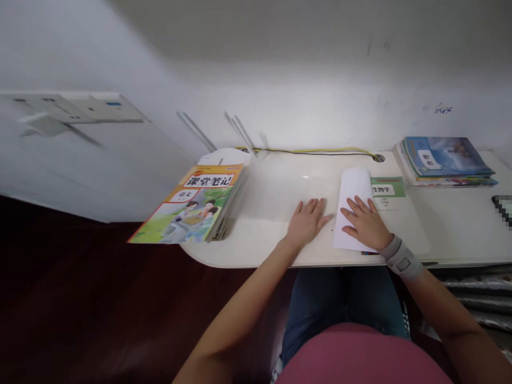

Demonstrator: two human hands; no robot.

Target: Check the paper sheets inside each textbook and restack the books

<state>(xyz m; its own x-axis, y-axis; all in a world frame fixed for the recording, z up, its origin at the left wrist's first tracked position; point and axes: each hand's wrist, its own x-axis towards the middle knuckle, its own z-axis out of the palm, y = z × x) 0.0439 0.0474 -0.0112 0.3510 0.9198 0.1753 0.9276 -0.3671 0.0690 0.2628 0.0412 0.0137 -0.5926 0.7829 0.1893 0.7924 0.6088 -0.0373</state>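
Note:
My left hand (307, 221) lies flat on the white desk (276, 197), fingers spread, with nothing in it. A folded white sheet of paper (354, 186) sits under my right hand (364, 221), whose fingers are stretched out over it. The paper partly covers a book (396, 213) with a pale cover and a green band at the top. A grey band is around my right wrist. A small dark edge of something shows beneath the paper near the desk's front; I cannot make out what it is.
A stack of books (192, 205) overhangs the desk's left end, before a white router (224, 156) with antennas. At the back right is another book stack (446, 157). Cables (312, 152) run along the wall into a desk hole. A blurred dark-edged object (504, 208) lies far right.

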